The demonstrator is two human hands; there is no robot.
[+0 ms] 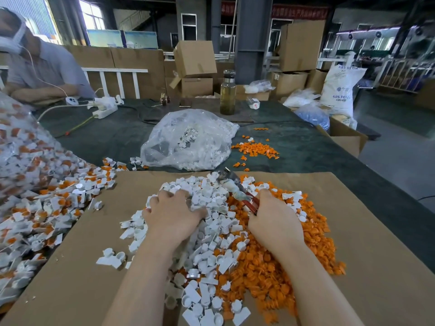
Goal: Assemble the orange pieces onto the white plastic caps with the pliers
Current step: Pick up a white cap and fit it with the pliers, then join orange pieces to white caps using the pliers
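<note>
One head-worn wide-angle view looks forward and down, close over the cardboard sheet (353, 231), its far edge beyond the fingertips.

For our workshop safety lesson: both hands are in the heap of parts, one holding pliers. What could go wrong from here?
1. The right hand grips the pliers while buried in the heap; their tip may pinch the nearby left hand.
2. White caps and orange pieces lie mixed, so sorting may slow.
3. Parts near the cardboard edge could slide off.
</note>
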